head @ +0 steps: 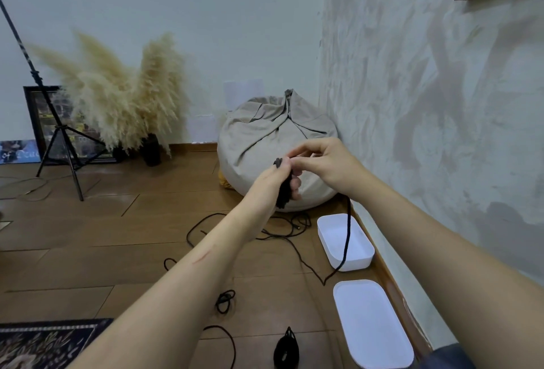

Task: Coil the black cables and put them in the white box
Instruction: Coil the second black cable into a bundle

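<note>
Black cable coil (284,196) vertical in closed grip of L hand (269,184), R hand (326,164) pinching top (tail downward)

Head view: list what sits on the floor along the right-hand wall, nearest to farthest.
Nearest first: white lid → open white box → grey beanbag. The hanging black cable crosses over the box, so it is left out of the order.
</note>
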`<action>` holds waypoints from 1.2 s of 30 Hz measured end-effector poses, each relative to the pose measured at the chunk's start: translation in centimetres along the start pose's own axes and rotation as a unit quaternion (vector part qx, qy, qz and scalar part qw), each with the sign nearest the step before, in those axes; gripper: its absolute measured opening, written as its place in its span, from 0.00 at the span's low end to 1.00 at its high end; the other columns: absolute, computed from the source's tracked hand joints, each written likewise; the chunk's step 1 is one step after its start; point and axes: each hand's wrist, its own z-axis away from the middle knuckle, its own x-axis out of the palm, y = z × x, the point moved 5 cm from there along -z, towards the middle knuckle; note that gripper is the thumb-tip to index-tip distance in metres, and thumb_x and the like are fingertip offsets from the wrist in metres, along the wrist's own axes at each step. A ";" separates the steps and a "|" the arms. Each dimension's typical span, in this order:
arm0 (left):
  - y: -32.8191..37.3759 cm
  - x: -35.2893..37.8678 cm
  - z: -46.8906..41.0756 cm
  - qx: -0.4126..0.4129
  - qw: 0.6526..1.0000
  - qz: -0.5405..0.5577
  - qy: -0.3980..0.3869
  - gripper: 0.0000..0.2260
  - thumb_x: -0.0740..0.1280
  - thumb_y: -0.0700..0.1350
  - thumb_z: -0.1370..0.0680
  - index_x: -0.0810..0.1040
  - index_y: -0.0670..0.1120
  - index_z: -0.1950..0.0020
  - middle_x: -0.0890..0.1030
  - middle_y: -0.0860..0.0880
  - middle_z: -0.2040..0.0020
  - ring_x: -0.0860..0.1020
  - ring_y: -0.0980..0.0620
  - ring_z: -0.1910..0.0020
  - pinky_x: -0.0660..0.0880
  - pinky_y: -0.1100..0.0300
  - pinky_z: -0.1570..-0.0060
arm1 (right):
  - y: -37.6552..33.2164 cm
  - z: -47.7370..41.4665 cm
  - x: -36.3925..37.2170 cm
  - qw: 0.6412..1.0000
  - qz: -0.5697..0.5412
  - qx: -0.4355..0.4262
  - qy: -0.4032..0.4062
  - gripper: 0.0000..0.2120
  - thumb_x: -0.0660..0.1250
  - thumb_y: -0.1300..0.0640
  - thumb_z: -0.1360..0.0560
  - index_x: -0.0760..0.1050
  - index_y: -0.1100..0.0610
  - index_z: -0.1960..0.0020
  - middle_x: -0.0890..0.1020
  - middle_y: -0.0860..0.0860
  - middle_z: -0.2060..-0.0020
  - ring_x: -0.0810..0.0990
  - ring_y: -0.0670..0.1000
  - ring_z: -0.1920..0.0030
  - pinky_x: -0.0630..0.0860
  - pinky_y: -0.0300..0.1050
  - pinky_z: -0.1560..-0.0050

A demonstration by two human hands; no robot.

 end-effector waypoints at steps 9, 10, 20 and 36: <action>0.9 -0.8 1.2 0.046 0.990 -0.132 0.033 0.10 0.57 0.48 0.13 0.78 0.52 0.44 0.70 0.49 0.60 0.73 0.52 0.58 0.75 0.52 0.45 | 1.1 -0.1 -0.4 0.998 0.033 0.016 -0.054 0.10 0.65 0.61 0.19 0.81 0.55 0.41 0.83 0.56 0.56 0.78 0.40 0.60 0.75 0.33 0.55; 1.0 -0.7 1.2 0.049 0.989 -0.137 0.033 0.10 0.57 0.47 0.13 0.77 0.52 0.45 0.70 0.49 0.59 0.73 0.51 0.57 0.75 0.52 0.45 | 1.3 -0.1 -0.4 0.998 0.040 0.014 -0.052 0.09 0.65 0.61 0.19 0.81 0.55 0.42 0.83 0.55 0.56 0.78 0.40 0.59 0.76 0.34 0.53; 0.7 0.0 1.1 0.021 0.996 -0.084 -0.004 0.11 0.57 0.48 0.13 0.74 0.43 0.46 0.72 0.52 0.63 0.74 0.53 0.62 0.75 0.56 0.52 | 1.5 -0.6 -0.8 1.000 0.013 -0.006 0.027 0.04 0.71 0.59 0.22 0.82 0.58 0.49 0.84 0.59 0.58 0.80 0.45 0.60 0.77 0.43 0.52; 2.9 1.2 1.9 -0.006 0.999 0.018 -0.038 0.11 0.57 0.45 0.13 0.73 0.42 0.51 0.70 0.51 0.67 0.71 0.53 0.67 0.76 0.58 0.58 | 2.0 -0.1 -0.1 0.992 -0.119 0.047 0.012 0.07 0.68 0.54 0.20 0.82 0.57 0.49 0.81 0.61 0.58 0.77 0.56 0.56 0.76 0.56 0.47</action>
